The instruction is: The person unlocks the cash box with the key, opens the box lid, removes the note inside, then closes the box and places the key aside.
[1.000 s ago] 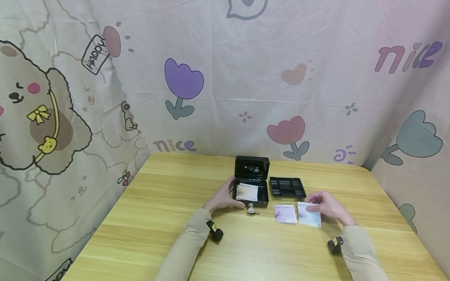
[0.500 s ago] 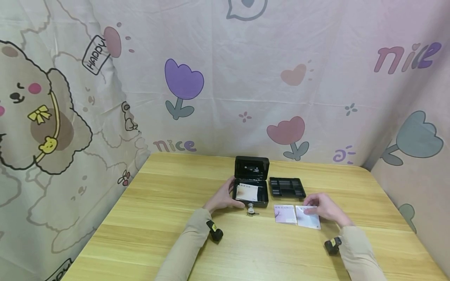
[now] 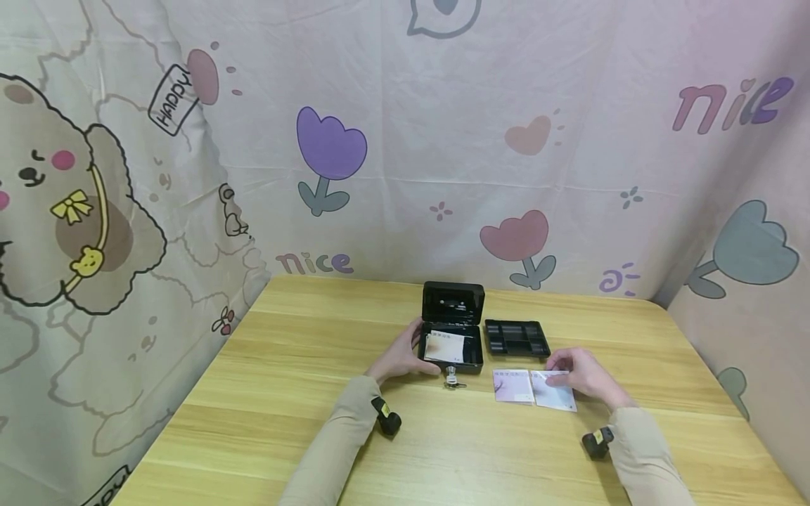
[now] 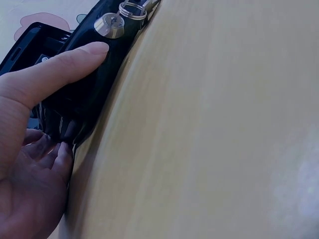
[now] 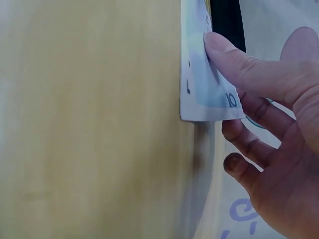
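My left hand (image 3: 397, 357) grips the front left corner of a black cash box (image 3: 473, 365), its lid raised. In the left wrist view the thumb (image 4: 75, 64) lies along the box front by the round lock (image 4: 109, 26), and the other fingers reach round the side. A pale note (image 3: 445, 347) lies inside the box. My right hand (image 3: 590, 374) pinches a pale blue banknote (image 3: 557, 398) by its far edge; a printed 10 shows in the right wrist view. The blue note's left edge meets a pale purple banknote (image 3: 513, 386) on the table.
Behind the banknotes sits a black compartment tray (image 3: 517, 339), just right of the cash box. Keys on a ring (image 3: 452, 384) hang from the lock at the box front. A patterned cloth (image 3: 405, 140) rises behind the wooden table (image 3: 481, 450).
My right hand has shifted slightly left with the blue banknote, bringing it up against the purple one. The left hand and the cash box stay where they were.
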Demonstrator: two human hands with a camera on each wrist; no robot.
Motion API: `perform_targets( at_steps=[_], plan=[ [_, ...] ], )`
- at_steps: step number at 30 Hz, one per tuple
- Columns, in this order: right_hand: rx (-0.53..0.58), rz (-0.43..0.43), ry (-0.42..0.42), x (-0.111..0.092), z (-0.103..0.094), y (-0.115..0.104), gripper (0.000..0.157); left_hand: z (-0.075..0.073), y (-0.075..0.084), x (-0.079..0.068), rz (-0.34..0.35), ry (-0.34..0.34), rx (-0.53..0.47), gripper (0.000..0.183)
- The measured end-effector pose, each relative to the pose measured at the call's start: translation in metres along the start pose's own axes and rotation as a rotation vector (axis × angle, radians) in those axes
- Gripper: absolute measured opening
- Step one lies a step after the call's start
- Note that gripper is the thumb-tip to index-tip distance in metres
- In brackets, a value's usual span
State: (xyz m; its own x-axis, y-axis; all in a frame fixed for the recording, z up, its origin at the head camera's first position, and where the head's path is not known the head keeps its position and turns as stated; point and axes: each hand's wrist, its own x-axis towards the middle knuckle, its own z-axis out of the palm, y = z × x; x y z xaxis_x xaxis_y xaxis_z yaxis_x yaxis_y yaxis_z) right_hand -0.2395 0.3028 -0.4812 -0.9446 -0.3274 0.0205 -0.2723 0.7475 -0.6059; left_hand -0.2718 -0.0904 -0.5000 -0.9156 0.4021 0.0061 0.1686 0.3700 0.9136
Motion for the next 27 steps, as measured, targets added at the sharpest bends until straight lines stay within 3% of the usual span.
perform_targets(
  at_steps=[27],
  plan=[
    [-0.058, 0.019, 0.096, -0.0029, -0.0021, 0.0005, 0.017, 0.0013, 0.0007, 0.0003, 0.023, 0.015, -0.013, 0.12]
  ],
)
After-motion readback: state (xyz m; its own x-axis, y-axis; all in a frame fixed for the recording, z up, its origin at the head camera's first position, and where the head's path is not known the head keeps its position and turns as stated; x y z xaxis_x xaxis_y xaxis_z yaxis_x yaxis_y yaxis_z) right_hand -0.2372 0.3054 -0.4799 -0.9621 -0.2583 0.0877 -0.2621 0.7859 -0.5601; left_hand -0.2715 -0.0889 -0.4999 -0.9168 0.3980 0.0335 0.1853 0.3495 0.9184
